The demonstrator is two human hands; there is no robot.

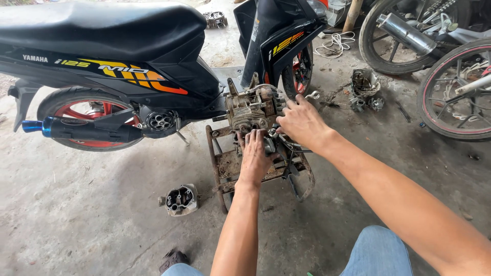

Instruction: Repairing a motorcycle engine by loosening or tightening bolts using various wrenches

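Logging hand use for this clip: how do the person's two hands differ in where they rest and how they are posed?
The left hand lies palm-down, fingers pointing forward, low on the engine block, just above the rusty stand. The right hand sits higher and further right, against the block's right side, fingers spread toward it. The left forearm runs nearly straight ahead; the right crosses in diagonally. Both are bare and touching the block.

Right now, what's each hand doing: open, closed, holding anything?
Left hand: open, fingers resting on the engine block.
Right hand: fingers on the engine block; grip cannot be told.
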